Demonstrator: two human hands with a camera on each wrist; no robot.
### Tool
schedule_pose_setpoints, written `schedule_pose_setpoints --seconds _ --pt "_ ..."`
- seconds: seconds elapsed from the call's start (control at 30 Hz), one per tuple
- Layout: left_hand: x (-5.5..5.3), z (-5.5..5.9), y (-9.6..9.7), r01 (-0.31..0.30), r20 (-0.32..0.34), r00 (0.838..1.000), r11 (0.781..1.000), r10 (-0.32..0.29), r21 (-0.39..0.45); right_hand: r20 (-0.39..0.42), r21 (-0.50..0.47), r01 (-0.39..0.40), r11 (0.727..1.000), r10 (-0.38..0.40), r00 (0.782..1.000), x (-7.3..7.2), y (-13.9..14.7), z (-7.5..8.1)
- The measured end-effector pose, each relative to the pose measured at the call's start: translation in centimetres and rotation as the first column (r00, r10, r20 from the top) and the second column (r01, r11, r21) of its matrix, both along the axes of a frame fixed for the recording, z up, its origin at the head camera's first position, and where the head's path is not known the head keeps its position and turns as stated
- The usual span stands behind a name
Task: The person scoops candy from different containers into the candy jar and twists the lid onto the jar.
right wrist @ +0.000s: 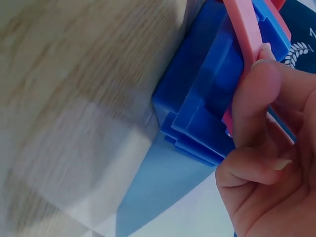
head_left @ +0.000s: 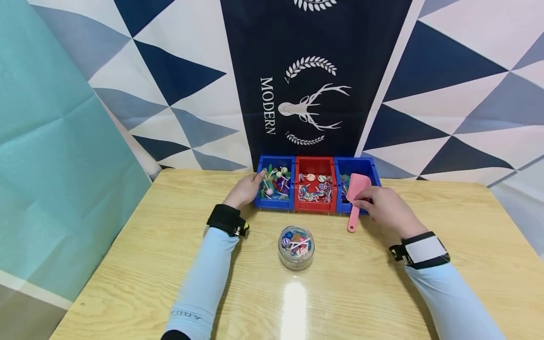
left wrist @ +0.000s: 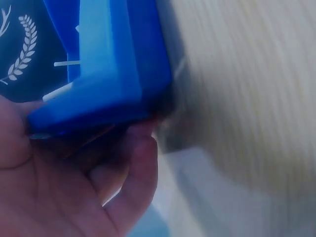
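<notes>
My right hand pinches a pink scoop between thumb and fingers. The scoop lies slanted over the right blue bin, its handle pointing toward me past the bin's front edge. My left hand grips the outer side of the left blue bin, thumb at the rim. In the left wrist view, the fingers curl beside that bin's wall. Small wrapped candies and lollipops fill the left bin. A red bin with swirl lollipops stands between the two blue ones.
A round clear jar holding lollipops and candies stands in front of the red bin on the wooden table. Behind the bins, a patterned cloth with a deer print hangs at the table's back edge.
</notes>
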State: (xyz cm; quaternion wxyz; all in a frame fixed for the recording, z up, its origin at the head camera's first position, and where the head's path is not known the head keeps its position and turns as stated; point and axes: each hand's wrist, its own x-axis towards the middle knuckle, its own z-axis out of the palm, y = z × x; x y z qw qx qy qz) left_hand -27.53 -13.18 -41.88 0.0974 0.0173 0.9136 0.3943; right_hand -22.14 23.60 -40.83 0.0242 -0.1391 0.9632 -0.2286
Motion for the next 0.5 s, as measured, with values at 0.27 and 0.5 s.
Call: schedule_pose_setpoints --seconds 0.27,0.5 --pt "2.1 1.8 -4.5 0.006 -0.135 0.990 0.966 -0.042 -0.258 -0.036 -0.023 -0.005 1.000 0.004 0.999 -0.2 -0.2 -0.3" --pt "5.9 3.8 -8.7 0.144 -0.067 0.980 0.902 -0.187 -0.406 -0.027 -0.027 0.003 1.000 -0.004 1.000 -0.3 -0.2 -0.2"
